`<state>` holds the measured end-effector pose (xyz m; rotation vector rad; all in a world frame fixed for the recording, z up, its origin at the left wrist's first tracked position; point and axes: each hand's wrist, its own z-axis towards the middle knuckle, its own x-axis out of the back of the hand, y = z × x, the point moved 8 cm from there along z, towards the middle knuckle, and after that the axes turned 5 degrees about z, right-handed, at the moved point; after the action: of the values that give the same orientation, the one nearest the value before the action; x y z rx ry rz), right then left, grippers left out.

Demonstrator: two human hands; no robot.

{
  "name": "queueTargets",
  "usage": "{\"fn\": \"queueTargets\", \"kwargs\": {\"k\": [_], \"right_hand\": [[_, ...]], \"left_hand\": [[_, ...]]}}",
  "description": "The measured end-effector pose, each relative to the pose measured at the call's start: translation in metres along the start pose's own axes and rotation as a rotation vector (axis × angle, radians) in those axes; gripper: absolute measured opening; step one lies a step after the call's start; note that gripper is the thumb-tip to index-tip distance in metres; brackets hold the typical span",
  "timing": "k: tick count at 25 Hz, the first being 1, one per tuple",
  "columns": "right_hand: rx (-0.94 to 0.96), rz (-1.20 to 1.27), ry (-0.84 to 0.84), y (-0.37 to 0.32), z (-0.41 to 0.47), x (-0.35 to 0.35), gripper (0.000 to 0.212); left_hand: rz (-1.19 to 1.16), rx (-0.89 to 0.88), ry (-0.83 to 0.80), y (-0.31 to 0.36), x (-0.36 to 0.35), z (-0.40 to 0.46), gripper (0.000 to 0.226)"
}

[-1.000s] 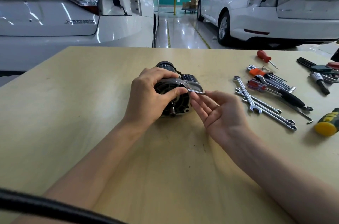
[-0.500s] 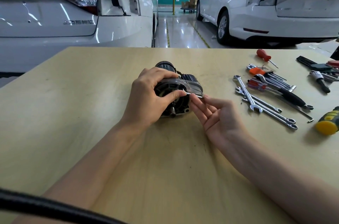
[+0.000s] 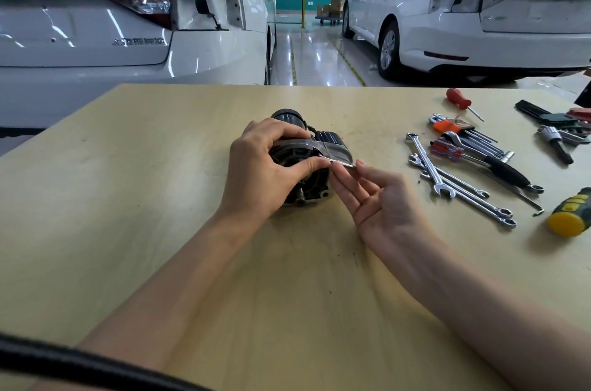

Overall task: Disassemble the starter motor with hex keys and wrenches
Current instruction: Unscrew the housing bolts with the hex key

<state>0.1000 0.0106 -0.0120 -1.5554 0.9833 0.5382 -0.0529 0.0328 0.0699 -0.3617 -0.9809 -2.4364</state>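
While the left hand (image 3: 262, 173) grips the starter motor (image 3: 307, 163) mid-table, the right hand (image 3: 380, 198), fingers straight, touches its aluminium end housing. Apparently she is checking fasteners; next, I judge, comes choosing a wrench (image 3: 430, 166) from those near the table's right edge.

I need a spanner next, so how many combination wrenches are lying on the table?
3, side by side right of the starter motor: the far wrench, the middle wrench, the near wrench. More may hide among the far tools.

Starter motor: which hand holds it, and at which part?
The left hand grips the starter motor around its front housing; the right hand, fingers straight, only touches its edge.
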Motion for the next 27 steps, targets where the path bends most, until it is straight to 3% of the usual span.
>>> {"fn": "queueTargets", "kwargs": {"k": [5, 8, 27], "right_hand": [[0.157, -0.154, -0.109, -0.016, 0.001, -0.009, 0.003], [0.184, -0.182, -0.092, -0.017, 0.002, -0.006, 0.008], [-0.168, -0.057, 0.056, 0.016, -0.007, 0.003, 0.004]], "left_hand": [[-0.053, 0.098, -0.029, -0.007, -0.002, 0.002, 0.035], [-0.037, 0.079, -0.059, -0.006, -0.003, 0.001, 0.039], [0.011, -0.011, -0.057, -0.001, -0.002, -0.003, 0.038]]}}
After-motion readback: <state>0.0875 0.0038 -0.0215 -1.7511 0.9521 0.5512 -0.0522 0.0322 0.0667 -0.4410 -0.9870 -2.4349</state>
